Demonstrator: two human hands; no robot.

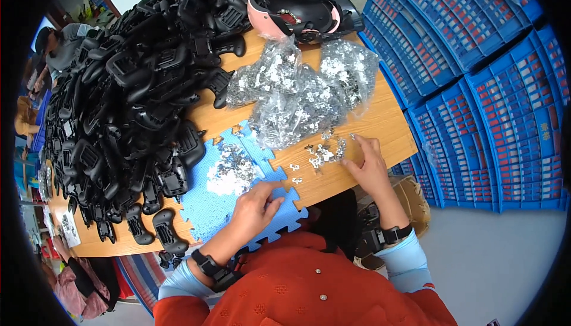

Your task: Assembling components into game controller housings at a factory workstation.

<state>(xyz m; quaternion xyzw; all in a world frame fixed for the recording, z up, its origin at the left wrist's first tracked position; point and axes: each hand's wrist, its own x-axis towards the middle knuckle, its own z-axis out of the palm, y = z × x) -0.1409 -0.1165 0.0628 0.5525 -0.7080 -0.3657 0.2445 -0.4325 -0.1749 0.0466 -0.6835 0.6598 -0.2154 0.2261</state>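
My left hand (256, 210) is over the blue foam mat (205, 210), its fingers curled in. Whatever those fingers may hold is hidden. Just beyond it, a pile of small shiny metal parts (235, 168) lies on the mat. To the right, my right hand (370, 168) rests at the wooden table (389, 127) with thumb and index finger spread. Between them and the mat is a loose cluster of small metal parts (324, 154). One small part (353, 137) lies by the index fingertip. A few single parts (296, 179) sit near the mat's edge.
Black game controller shells (137, 106) are heaped on the left. Clear bags of metal parts (303, 109) lie beyond my hands, with a pink helmet (259, 13) behind. Blue crates (446, 141) are stacked on the right. Another person (62, 49) is at the far left.
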